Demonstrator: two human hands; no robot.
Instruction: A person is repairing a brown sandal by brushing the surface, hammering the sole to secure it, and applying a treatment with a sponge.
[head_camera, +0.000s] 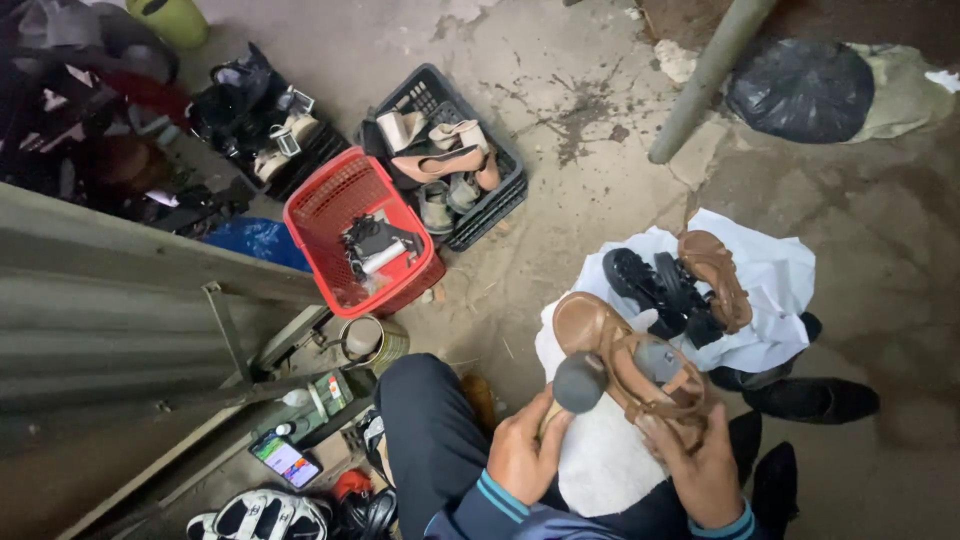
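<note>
A hammer (576, 385) was gripped by the left hand (522, 455); a brown sandal (632, 365) was clasped by the right hand (706, 468).

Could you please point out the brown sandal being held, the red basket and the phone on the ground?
brown sandal (600, 335): head view, on its insole.
red basket (325, 205): head view, on its mesh wall.
phone (287, 460): head view, on its lit screen.
</note>
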